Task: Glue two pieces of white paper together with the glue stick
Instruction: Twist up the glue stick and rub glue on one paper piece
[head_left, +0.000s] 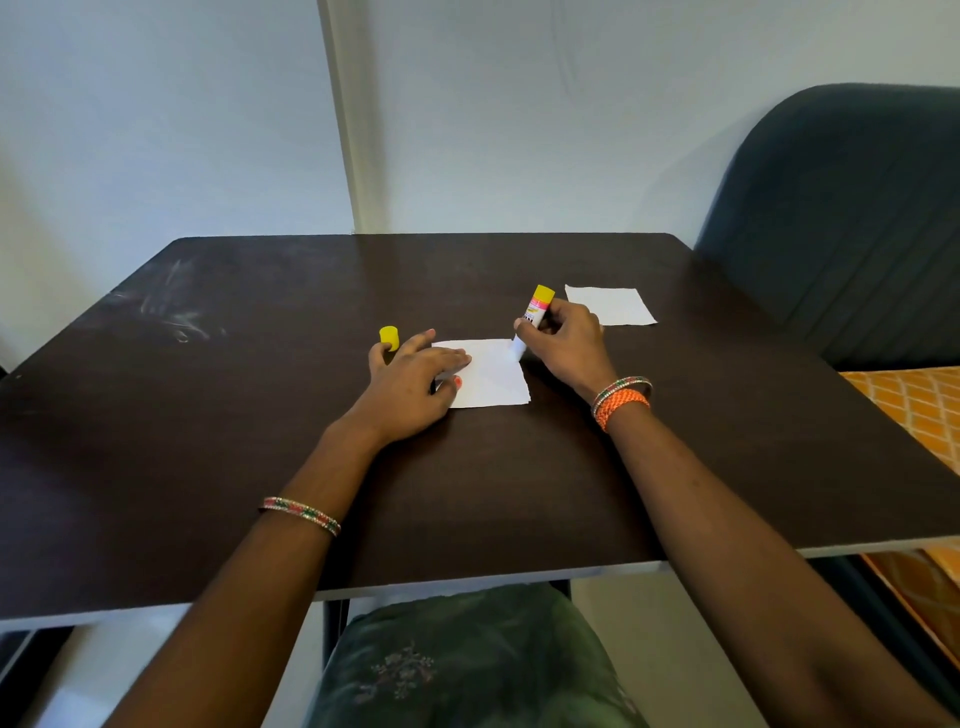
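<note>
- The right hand (566, 343) grips the uncapped glue stick (531, 322), tilted, its tip touching the white paper sheet (493, 376) below the fingers.
- The left hand (410, 382) lies flat with straight fingers pressing that sheet's left edge.
- The yellow cap (389, 338) stands just beyond the left fingertips.
- The second paper sheet (610, 305) lies just beyond the right hand.

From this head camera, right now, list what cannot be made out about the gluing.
- Head view: glue on the nearer white paper sheet cannot be seen; white on white.
- The yellow-ended glue stick label is too small to read, and the right hand covers part of it.
- The paper's left edge lies hidden under the left hand.
- The small yellow cap is partly behind left fingers.
</note>
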